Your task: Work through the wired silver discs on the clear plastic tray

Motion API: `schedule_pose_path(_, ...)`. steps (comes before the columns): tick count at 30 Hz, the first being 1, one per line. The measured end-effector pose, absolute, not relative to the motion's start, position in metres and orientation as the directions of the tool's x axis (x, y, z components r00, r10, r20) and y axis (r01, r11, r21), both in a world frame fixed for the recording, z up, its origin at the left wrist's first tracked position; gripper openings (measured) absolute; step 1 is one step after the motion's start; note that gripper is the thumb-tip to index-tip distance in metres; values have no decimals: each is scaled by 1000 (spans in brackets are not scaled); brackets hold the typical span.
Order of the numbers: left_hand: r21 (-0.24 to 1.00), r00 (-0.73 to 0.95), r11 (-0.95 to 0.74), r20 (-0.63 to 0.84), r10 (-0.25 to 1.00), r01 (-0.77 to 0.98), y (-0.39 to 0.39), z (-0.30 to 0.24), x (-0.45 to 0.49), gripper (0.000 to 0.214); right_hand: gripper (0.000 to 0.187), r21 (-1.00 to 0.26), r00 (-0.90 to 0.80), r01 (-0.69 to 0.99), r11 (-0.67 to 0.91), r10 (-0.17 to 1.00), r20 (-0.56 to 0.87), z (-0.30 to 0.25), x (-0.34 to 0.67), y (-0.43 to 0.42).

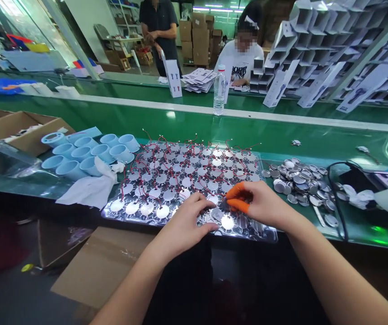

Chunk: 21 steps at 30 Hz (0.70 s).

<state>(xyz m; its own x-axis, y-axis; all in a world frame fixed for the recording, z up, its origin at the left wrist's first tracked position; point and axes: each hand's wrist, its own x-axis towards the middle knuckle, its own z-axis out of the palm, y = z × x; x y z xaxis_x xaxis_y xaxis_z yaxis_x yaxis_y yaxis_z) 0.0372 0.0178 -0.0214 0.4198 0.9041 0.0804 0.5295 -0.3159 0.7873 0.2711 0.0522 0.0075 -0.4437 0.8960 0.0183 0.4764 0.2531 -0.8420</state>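
Observation:
A clear plastic tray (272, 235) in front of me holds rows of round silver discs, many with thin red wires. My left hand (192, 221) rests at its near side, thumb and forefinger apart beside a silver disc (217, 215). On my right hand (258, 201), orange covers sit on the thumb and forefinger. These fingertips are pinched together low over the tray, close to the red wires; what they hold is too small to make out. To the right of the tray lies a heap of loose silver discs (300, 180).
Light blue plastic cups (83, 153) and a white cloth (87, 189) lie left of the tray, near a cardboard box (34, 135). A water bottle (219, 90) stands beyond. A black cable (336, 203) runs at right. Two people are across the bench, near stacked white boxes (315, 27).

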Motion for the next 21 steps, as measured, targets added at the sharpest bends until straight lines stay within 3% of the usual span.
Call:
schedule_pose_path(11, 795, 403, -280, 50, 914, 538, 17, -23, 39, 34, 13, -842, -408, 465, 274, 910, 71, 2, 272, 47)
schedule_pose_path(17, 800, 408, -286, 56, 911, 528, 18, -24, 38, 35, 12, -854, -415, 475, 213, 910, -4, -2, 270, 49)
schedule_pose_path(21, 802, 402, -283, 59, 914, 525, 18, -26, 38, 36, 10, -883, -380, 464, 72, 917, -125, -5, 270, 52)
